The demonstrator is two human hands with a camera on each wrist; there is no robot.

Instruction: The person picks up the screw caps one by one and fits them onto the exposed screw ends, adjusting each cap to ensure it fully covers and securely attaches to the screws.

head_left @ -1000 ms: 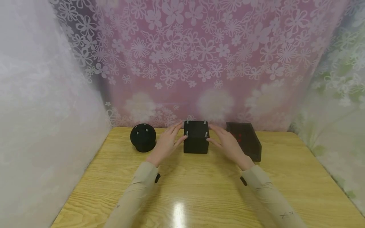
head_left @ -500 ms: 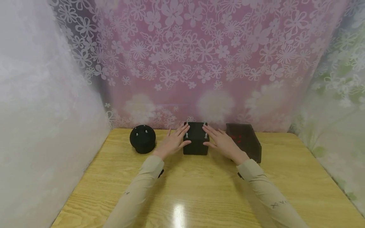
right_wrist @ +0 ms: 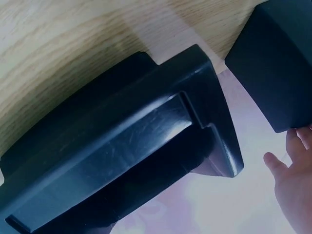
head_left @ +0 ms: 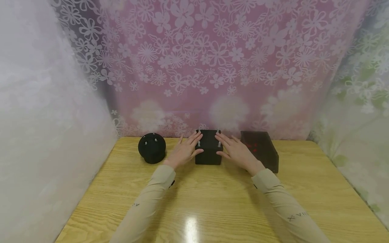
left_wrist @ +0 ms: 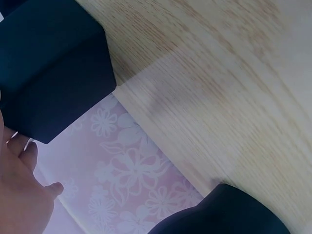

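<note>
A black box-shaped block point(head_left: 208, 157) stands at the table's back edge in the head view, with small pale pegs at its upper corners. My left hand point(head_left: 184, 151) lies along its left side, fingers extended over the top edge and thumb at the front face. From the right, my right hand point(head_left: 239, 152) touches it in the same way, fingers straight and spread. Smooth dark sides of the block point(left_wrist: 58, 83) fill a corner of the left wrist view, partly hiding the left fingers. In the right wrist view, fingertips meet the block's lower edge.
A rounded black object point(head_left: 152, 150) with similar pegs stands left of the left hand. Right of the right hand sits a dark angular casing point(head_left: 264, 148) with red marks, its recessed face point(right_wrist: 122, 136) seen close up. A pink floral curtain point(head_left: 206, 67) hangs behind the wooden table point(head_left: 209, 199).
Both hands have moved inward from beside the block until their fingers overlap its top edges. Over the last half second they have hardly moved, and the block stays in place.
</note>
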